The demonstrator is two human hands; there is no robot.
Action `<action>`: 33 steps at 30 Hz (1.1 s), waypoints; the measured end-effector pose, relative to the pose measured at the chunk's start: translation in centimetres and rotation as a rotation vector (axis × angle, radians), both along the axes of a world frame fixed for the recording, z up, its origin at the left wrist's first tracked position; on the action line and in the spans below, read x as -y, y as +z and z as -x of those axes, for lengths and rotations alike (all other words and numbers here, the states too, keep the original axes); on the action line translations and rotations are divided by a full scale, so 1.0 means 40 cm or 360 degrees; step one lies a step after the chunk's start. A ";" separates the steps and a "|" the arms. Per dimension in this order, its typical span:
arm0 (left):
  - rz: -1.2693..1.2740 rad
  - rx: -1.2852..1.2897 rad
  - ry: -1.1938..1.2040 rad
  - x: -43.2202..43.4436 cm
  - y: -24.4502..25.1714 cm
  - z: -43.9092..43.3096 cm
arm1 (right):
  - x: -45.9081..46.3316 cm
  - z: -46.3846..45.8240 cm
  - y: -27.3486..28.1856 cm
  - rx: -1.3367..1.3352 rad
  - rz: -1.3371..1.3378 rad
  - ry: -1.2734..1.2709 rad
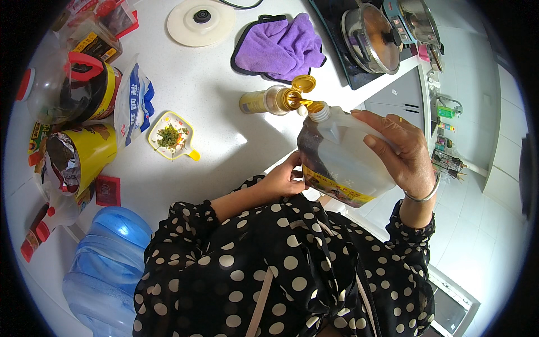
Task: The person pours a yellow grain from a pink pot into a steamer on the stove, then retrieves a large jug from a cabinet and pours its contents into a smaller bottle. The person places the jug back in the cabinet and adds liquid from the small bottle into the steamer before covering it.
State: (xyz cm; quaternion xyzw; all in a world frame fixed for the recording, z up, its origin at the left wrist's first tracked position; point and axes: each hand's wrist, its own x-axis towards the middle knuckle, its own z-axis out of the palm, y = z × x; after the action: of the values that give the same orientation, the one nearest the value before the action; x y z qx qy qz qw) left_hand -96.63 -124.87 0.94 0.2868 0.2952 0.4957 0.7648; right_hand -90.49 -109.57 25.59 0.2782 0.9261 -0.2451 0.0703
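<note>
My right hand [400,145] grips a large translucent plastic jug [343,147] by its handle side. The jug is tipped, with dark liquid gathered toward its mouth and a yellow label on its side. Against its lower left side, my left hand [290,177] steadies it, fingers partly hidden behind it. Amber liquid [301,101] runs from the jug's threaded mouth into a small bottle [273,100] on the white counter. The bottle's yellow flip cap [304,83] is raised. How full the bottle is cannot be made out.
A purple cloth [278,46] lies beyond the bottle, near a lidded pot [370,40] on a black cooktop. A kettle base [181,25], a small dish [187,135] of chopped herbs, a salt bag [132,99] and a blue water bottle [109,261] are leftward.
</note>
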 end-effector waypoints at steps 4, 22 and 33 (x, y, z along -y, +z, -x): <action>0.0012 -0.0003 0.0006 0.000 0.006 0.003 | 0.001 0.001 0.001 0.0002 -0.0010 0.0008; 0.0091 0.0106 0.0033 0.004 -0.005 -0.007 | -0.001 0.000 0.001 0.0006 -0.0001 0.0008; 0.0104 0.0130 0.0036 0.002 -0.006 -0.008 | -0.001 0.001 0.002 0.0008 -0.0018 0.0019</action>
State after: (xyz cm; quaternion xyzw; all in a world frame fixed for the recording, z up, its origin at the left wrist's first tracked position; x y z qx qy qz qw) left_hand -96.29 -124.96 0.69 0.2379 0.2829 0.5057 0.7795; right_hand -90.54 -109.52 25.66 0.2738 0.9289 -0.2387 0.0725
